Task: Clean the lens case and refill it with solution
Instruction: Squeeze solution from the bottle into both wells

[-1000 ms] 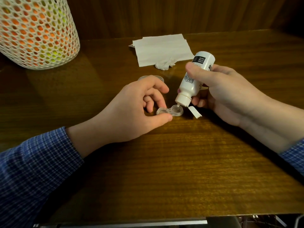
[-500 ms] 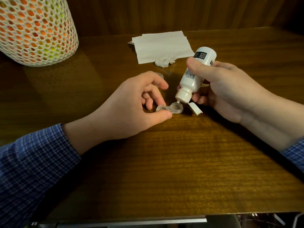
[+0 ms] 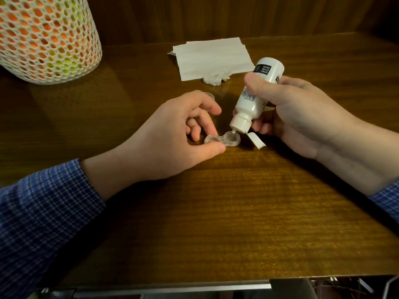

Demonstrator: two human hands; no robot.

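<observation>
Two hands are engaged at mid-frame. The left hand (image 3: pixel 172 134) pinches the left well of the clear lens case (image 3: pixel 222 140) between thumb and fingertips, grip closed on the case rim, holding it flat on the table (image 3: pixel 216 212). The right hand (image 3: pixel 302 113) has its grip wrapped around the white solution bottle (image 3: pixel 252 98), thumb across the label, fingers behind. The bottle is tilted, base toward the upper right of the frame, nozzle pointing down and left. The nozzle tip sits directly over the right well of the case, at or just above its rim; contact cannot be confirmed. The bottle's flip cap (image 3: pixel 257 142) hangs open below the neck, just right of the case.

One clear round lid (image 3: pixel 209 95) is partly visible behind the left hand's index finger, lying on the table. Further back, at upper centre, a flat white tissue (image 3: pixel 211 57) lies on the table, with a small crumpled white wad (image 3: pixel 216 77) at its near edge. A white lattice container (image 3: pixel 45 37) with orange and green showing through its holes stands at upper left. Both forearms wear blue checked sleeves (image 3: pixel 43 212). A wood-panelled wall (image 3: pixel 216 16) runs behind the table.
</observation>
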